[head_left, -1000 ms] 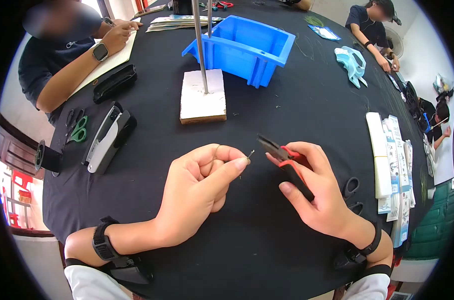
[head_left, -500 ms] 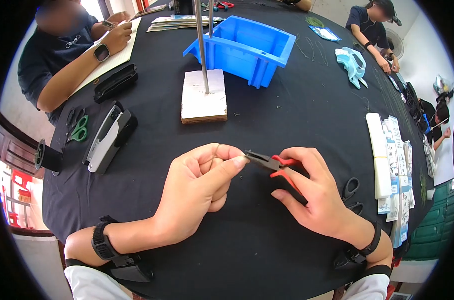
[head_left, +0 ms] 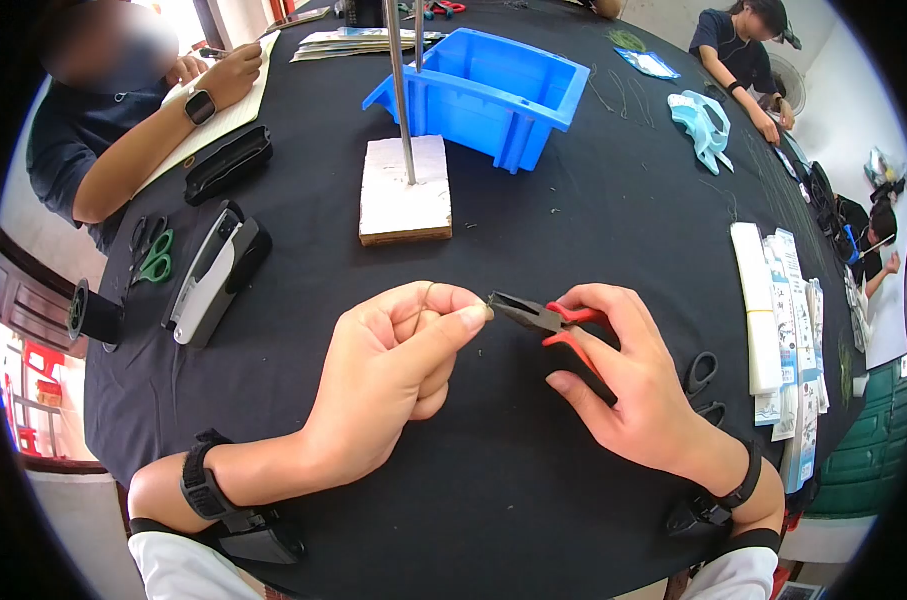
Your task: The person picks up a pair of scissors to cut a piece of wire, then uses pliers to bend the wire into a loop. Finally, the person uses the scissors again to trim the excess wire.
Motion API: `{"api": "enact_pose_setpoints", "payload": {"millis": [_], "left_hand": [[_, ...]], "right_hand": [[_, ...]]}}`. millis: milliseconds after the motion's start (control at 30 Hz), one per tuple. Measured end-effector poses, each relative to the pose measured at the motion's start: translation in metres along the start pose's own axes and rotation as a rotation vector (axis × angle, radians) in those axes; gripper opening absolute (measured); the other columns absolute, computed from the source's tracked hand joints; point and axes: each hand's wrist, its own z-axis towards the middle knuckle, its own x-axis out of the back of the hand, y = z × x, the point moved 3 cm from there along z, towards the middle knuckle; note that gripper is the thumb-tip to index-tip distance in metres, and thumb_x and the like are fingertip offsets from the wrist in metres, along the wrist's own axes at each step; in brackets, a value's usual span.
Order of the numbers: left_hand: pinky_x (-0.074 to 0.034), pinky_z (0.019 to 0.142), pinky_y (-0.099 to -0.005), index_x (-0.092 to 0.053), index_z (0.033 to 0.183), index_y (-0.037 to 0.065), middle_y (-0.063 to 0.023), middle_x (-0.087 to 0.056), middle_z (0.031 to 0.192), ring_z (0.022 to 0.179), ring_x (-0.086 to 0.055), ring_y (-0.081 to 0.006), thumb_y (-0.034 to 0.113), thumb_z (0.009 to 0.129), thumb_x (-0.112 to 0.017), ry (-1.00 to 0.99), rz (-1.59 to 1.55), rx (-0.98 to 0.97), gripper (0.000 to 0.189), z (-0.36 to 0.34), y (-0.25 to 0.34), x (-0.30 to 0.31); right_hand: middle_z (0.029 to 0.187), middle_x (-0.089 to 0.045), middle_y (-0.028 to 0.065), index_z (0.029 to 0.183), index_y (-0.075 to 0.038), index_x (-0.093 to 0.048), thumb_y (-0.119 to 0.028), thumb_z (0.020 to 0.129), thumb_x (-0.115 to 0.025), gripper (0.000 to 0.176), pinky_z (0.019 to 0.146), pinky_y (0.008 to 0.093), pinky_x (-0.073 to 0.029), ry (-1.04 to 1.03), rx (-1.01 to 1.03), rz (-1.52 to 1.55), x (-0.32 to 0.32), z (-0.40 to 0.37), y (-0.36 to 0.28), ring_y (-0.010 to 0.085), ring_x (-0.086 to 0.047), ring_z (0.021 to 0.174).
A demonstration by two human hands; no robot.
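Note:
Near the middle of the view, my left hand (head_left: 398, 375) is closed, thumb pressed on the index finger, pinching a tiny pale piece (head_left: 488, 312) with a thin cord (head_left: 429, 297) looping over the fingers. My right hand (head_left: 638, 385) grips the red handles of dark-jawed pliers (head_left: 528, 313). The jaws point left, slightly parted, with their tips beside the pale piece at my left fingertips. Whether the tips touch the piece is too small to tell.
Ahead stand a white block (head_left: 405, 200) with metal rods and a blue bin (head_left: 493, 95). A stapler (head_left: 218, 275) and green scissors (head_left: 155, 258) lie left; black scissors (head_left: 702, 374) and packets (head_left: 788, 330) lie right. Other people sit around the table.
The pliers' jaws have parted slightly more, and their handles have shifted a little in my right hand. My left hand keeps its pinch, nearly in place.

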Motion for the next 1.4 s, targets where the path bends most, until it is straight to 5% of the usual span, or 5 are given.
{"api": "enact_pose_setpoints", "payload": {"millis": [667,1400], "left_hand": [[-0.020,0.038,-0.0194,-0.056,0.091,-0.005,0.0080,-0.036,0.053,0.042,-0.026,0.0003,0.007,0.090,-0.057,0.080,0.258,-0.188,0.012,-0.0012,0.0040,-0.0031],[-0.018,0.038,-0.0195,-0.055,0.087,-0.001,0.0083,-0.036,0.054,0.042,-0.024,0.0001,0.009,0.090,-0.056,0.085,0.160,-0.096,0.010,0.0002,0.0037,0.0006]], "right_hand": [[0.097,-0.054,0.0098,0.090,0.001,-0.065,-0.004,0.064,-0.075,0.029,0.068,0.0342,-0.043,0.106,0.036,-0.131,0.0025,-0.0005,-0.0009,0.0246,-0.052,0.082],[0.110,-0.046,0.0111,0.110,-0.001,-0.061,-0.007,0.066,-0.074,0.046,0.090,0.0425,-0.037,0.004,0.030,-0.313,0.0052,0.0025,-0.0073,0.0287,-0.048,0.103]]}}
